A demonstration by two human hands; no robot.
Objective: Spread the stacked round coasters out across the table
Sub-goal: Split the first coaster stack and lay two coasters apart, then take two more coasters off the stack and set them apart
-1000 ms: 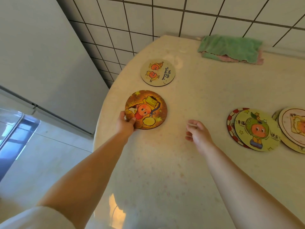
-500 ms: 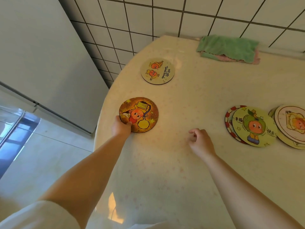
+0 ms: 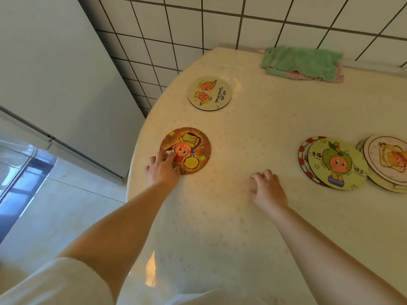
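An orange round coaster (image 3: 189,148) lies flat near the left edge of the cream table (image 3: 242,216). My left hand (image 3: 163,169) has its fingertips and thumb on the coaster's near-left rim. Farther back lies a pale yellow coaster (image 3: 209,93) with two orange figures. At the right, a green-and-yellow coaster (image 3: 337,165) overlaps a red-rimmed one (image 3: 305,155). Beside them a cream coaster (image 3: 387,159) lies on another coaster (image 3: 394,187), cut off by the frame. My right hand (image 3: 267,188) rests mid-table with its fingers loosely curled and nothing in it.
A green cloth (image 3: 301,60) lies on a pink one at the back of the table, against the tiled wall (image 3: 242,23). A grey cabinet or fridge (image 3: 55,73) stands to the left. The table's curved left edge (image 3: 132,172) drops to the floor.
My left hand dragged the orange coaster left and toward me, then laid its fingers over the rim. My right hand drew back a little and curled its fingers.
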